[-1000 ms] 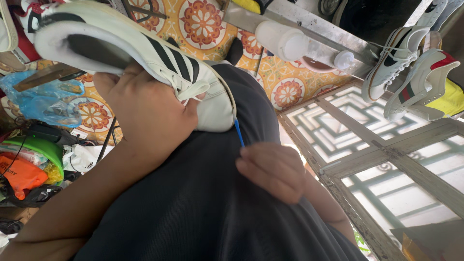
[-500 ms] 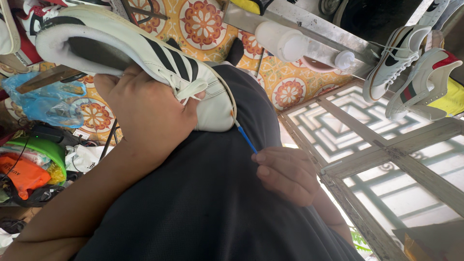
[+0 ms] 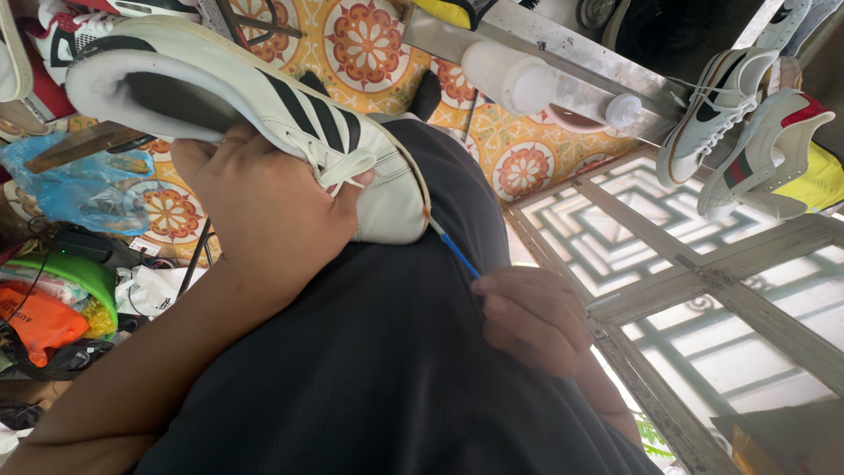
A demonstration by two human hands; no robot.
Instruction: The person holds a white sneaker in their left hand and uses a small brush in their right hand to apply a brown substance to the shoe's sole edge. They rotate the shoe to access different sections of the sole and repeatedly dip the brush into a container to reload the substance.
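My left hand (image 3: 264,207) is clamped on the white sneaker (image 3: 255,114), my right hand (image 3: 532,317) pinches the thin blue brush (image 3: 455,251); a wobble could smear the toe.

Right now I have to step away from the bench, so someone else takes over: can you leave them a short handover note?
Left hand: grips the white shoe with black stripes from below, tilted, toe resting on the dark-clothed lap.
Right hand: fingers pinch a thin blue brush, its tip at the seam where the toe meets the sole.
Nearby: a white bottle on the metal shelf, other shoes hanging at the right.
Done: cannot tell how much of the seam is treated.
Left: probably the rest of the seam; check it first.
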